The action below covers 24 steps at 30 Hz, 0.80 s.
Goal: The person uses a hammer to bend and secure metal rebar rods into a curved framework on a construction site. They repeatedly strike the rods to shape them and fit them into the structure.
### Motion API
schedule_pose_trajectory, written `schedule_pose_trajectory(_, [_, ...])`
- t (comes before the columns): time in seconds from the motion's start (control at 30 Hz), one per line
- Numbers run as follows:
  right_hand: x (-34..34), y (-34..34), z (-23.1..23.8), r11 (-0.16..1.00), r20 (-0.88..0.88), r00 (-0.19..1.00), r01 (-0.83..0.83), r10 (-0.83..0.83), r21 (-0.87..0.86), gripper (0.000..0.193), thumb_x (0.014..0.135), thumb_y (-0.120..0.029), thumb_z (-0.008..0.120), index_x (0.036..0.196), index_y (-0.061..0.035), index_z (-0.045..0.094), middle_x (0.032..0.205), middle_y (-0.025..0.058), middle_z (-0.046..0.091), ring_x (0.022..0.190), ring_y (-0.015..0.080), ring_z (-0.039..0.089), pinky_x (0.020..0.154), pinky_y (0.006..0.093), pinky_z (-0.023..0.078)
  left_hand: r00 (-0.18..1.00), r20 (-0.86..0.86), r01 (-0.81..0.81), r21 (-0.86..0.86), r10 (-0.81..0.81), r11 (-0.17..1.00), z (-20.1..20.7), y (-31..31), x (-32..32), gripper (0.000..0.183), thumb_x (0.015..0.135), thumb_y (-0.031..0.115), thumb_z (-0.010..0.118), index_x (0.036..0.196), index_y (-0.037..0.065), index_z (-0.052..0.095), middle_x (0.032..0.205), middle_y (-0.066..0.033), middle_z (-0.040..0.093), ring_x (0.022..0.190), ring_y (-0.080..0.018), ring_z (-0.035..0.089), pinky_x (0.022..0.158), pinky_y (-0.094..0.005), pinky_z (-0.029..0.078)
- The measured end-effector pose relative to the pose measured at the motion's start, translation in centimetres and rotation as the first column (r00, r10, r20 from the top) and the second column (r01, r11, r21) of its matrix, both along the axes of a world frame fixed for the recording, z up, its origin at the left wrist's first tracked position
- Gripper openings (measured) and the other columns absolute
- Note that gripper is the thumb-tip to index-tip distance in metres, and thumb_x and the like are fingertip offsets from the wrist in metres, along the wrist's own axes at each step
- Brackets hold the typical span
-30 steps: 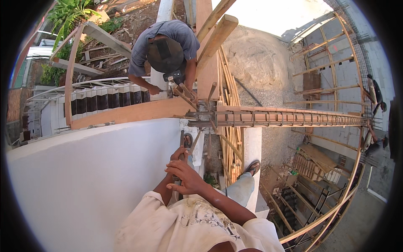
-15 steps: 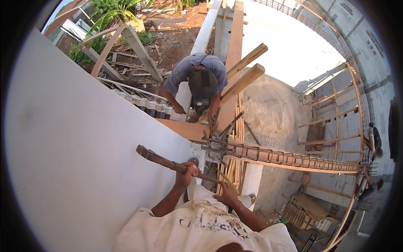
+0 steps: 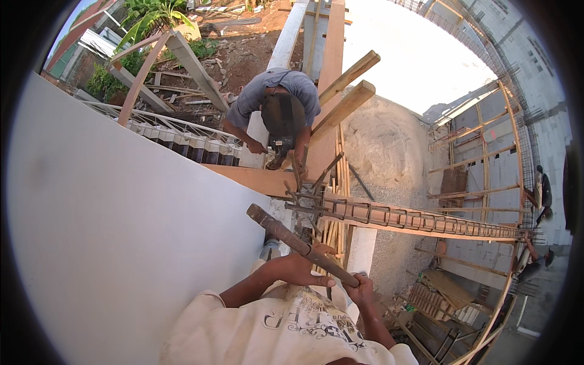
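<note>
A long brown bar [image 3: 283,233] with a thicker far end slants across in front of my body. My right hand [image 3: 362,289] is closed round its near end. Behind the bar's middle is my left hand [image 3: 297,269], its thumb stretched straight and its fingertips showing past the bar's other side, loosely open against it. Beyond the bar, a co-worker [image 3: 283,100] in a grey shirt and dark cap bends over the corner of wooden formwork boards [image 3: 249,177]. Both of the co-worker's hands are down at that corner, by upright rebar ends [image 3: 297,176].
A rebar cage [image 3: 413,220] runs right from the corner. Two timber props [image 3: 347,109] jut up beside the co-worker. A smooth white wall [image 3: 134,225] fills the left. Lower down on the right lie a sand heap [image 3: 389,140] and stacked wood [image 3: 432,298].
The bar has moved right and nearer. My right hand now grips its near end, and my left hand has loosened from its closed grip. The co-worker stays bent at the corner.
</note>
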State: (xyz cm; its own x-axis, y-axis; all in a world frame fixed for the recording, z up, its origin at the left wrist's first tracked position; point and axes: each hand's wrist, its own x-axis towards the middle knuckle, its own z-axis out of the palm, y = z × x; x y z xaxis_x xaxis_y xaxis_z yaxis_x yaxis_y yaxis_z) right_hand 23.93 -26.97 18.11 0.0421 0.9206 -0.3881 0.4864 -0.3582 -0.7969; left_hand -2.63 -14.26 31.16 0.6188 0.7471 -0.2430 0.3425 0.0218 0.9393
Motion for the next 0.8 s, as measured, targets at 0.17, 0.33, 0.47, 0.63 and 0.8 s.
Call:
schedule_pose_trajectory(0.17, [3.2, -12.1, 2.4, 0.885, 0.143, 0.943, 0.331, -0.299, -0.329, 0.025, 0.078, -0.021, 0.072, 0.074, 0.0013, 0.061, 0.060, -0.0005, 0.054, 0.056, 0.0081, 0.049, 0.050, 0.0274, 0.038, 0.479, 0.593, -0.469, -0.452, 0.648, 0.759, -1.9, 7.1, -6.1, 0.030, 0.095, 0.024, 0.050, 0.072, 0.004, 0.053, 0.057, -0.0038, 0.053, 0.051, -0.0114, 0.052, 0.048, -0.0241, 0.041])
schedule_pose_trajectory(0.33, [3.6, -20.7, 1.9, 0.752, 0.428, 0.903, 0.309, -0.039, -0.583, 0.030, 0.081, -0.029, 0.063, 0.083, 0.0010, 0.064, 0.061, 0.0084, 0.059, 0.054, 0.0147, 0.054, 0.053, 0.0331, 0.043, 0.484, 0.357, -0.842, -0.057, 0.799, 0.536, -12.8, 17.5, -5.6, 0.052, 0.095, 0.048, 0.043, 0.111, 0.000, 0.056, 0.113, -0.0132, 0.057, 0.113, -0.0229, 0.051, 0.097, -0.0358, 0.039])
schedule_pose_trajectory(0.47, [4.0, -21.9, 1.8, 0.620, 0.458, 0.888, 0.329, 0.054, -0.712, 0.028, 0.081, -0.028, 0.064, 0.083, 0.0003, 0.063, 0.061, 0.0071, 0.057, 0.053, 0.0144, 0.052, 0.052, 0.0326, 0.042, 0.811, 0.012, -0.582, -0.089, 0.585, 0.809, -18.3, 20.5, -5.1, 0.052, 0.086, 0.053, 0.058, 0.113, 0.008, 0.058, 0.112, -0.0087, 0.058, 0.115, -0.0185, 0.049, 0.100, -0.0374, 0.035])
schedule_pose_trajectory(0.63, [3.9, -18.5, 2.5, 0.572, 0.504, 0.861, 0.377, 0.075, -0.729, 0.027, 0.081, -0.027, 0.065, 0.083, -0.0006, 0.061, 0.060, 0.0056, 0.056, 0.051, 0.0142, 0.049, 0.051, 0.0320, 0.041, 0.819, 0.283, -0.561, 0.215, 0.499, 0.799, -19.4, 21.3, -4.1, 0.046, 0.077, 0.050, 0.071, 0.089, 0.007, 0.058, 0.086, -0.0030, 0.058, 0.092, -0.0200, 0.052, 0.084, -0.0369, 0.039])
schedule_pose_trajectory(0.8, [2.1, -15.3, 3.8, 0.536, 0.533, 0.846, 0.434, 0.036, -0.724, 0.026, 0.081, -0.027, 0.065, 0.083, -0.0016, 0.060, 0.060, 0.0041, 0.054, 0.049, 0.0139, 0.047, 0.049, 0.0313, 0.040, 0.826, 0.025, -0.510, 0.462, 0.564, 0.726, -18.7, 21.8, -1.7, 0.035, 0.076, 0.038, 0.073, 0.077, 0.007, 0.056, 0.082, -0.0062, 0.057, 0.079, -0.0261, 0.048, 0.075, -0.0396, 0.039])
